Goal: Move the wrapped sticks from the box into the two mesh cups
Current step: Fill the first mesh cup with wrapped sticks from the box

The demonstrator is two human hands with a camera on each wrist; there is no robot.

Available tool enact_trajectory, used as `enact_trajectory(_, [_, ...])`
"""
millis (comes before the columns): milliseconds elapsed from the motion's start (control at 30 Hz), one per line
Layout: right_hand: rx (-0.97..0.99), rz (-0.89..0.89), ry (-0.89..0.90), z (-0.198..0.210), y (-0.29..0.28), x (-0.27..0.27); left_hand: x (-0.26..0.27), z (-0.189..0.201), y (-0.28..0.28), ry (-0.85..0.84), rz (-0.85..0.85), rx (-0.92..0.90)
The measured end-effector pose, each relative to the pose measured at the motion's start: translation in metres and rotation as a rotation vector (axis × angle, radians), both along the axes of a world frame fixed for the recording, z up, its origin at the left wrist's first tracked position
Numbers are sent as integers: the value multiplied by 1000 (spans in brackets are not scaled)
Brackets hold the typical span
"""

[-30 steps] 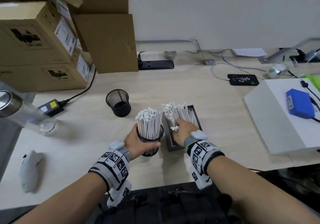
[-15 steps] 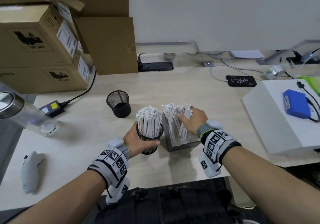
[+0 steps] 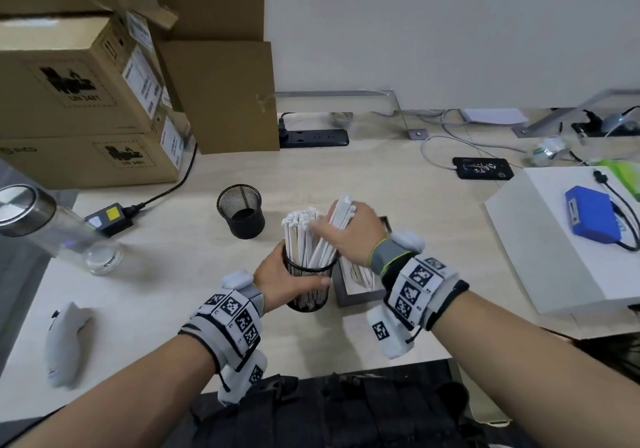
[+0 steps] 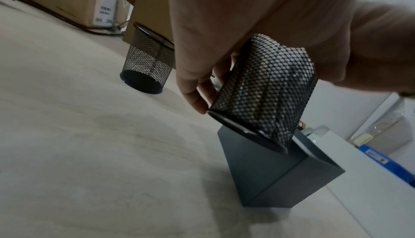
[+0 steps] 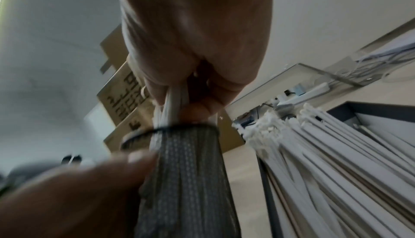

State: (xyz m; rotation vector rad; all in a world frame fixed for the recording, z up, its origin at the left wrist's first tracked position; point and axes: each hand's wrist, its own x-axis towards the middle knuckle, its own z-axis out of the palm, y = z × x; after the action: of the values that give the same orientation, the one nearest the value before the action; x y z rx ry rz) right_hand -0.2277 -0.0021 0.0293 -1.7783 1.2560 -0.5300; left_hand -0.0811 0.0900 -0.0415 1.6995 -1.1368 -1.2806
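My left hand (image 3: pixel 277 272) grips the near black mesh cup (image 3: pixel 308 286), which is packed with white wrapped sticks (image 3: pixel 299 236). My right hand (image 3: pixel 343 233) grips a bundle of wrapped sticks (image 3: pixel 341 210) slanted over that cup, its lower ends inside the rim. In the right wrist view the fingers (image 5: pixel 202 90) pinch the bundle (image 5: pixel 176 98) just above the cup (image 5: pixel 186 170). The grey box (image 3: pixel 348 297) stands right of the cup, with more sticks (image 3: pixel 356 272) in it, partly hidden by my right wrist. The second mesh cup (image 3: pixel 241 210) stands empty further back and to the left.
Cardboard boxes (image 3: pixel 86 101) are stacked at the back left, with a power strip (image 3: pixel 313 137) beside them. A clear bottle (image 3: pixel 52 226) and a mouse (image 3: pixel 65 340) lie at the left. A white box (image 3: pixel 554 239) bearing a blue device (image 3: pixel 592 219) sits at the right.
My right hand has lifted a bundle of sticks out of the box and carried it left to the near cup. The left hand has kept its grip on that cup.
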Motion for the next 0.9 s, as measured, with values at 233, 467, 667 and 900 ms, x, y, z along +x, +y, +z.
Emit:
enact_trajectory(233, [-344, -80, -2, -6, 18, 6, 10, 4, 3, -60, 21, -8])
enact_trajectory(467, [-327, 251, 149, -25, 33, 15, 5, 7, 5, -112, 14, -41])
enact_trajectory(667, [-193, -12, 153, -29, 7, -16, 16, -1, 9, -16, 92, -10])
enact_trajectory(900, [61, -27, 627, -72, 2, -51, 18, -14, 11, -24, 149, 41])
